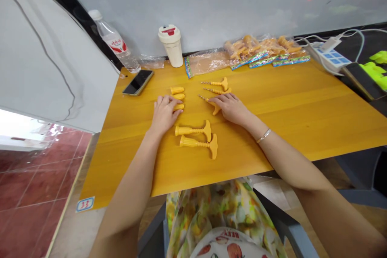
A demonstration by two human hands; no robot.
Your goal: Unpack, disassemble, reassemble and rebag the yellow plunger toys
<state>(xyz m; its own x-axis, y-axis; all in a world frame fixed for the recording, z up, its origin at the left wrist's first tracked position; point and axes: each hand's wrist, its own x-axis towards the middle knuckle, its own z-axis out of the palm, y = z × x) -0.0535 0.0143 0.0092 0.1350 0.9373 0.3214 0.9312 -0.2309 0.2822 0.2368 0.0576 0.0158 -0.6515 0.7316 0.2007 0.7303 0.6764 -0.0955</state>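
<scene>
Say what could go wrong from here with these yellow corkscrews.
The corkscrew at the right hand has its metal spiral bare and aimed toward the covers' side, so it might prick the left hand if the two come together. The loose covers look rounded and could roll if nudged. The two covered corkscrews lie close to the left forearm, which may knock them.

The scene was evenly and fairly brightly lit. A small reddish glare spot was mirrored in the glossy white panel (pixel 217 8) behind the worktop's far edge (pixel 272 100), and the lower left opening was washed out to white. Only faint, soft shadows were cast on the worktop. Slight softness was seen throughout, and the outer areas were stretched by wide-angle distortion.
</scene>
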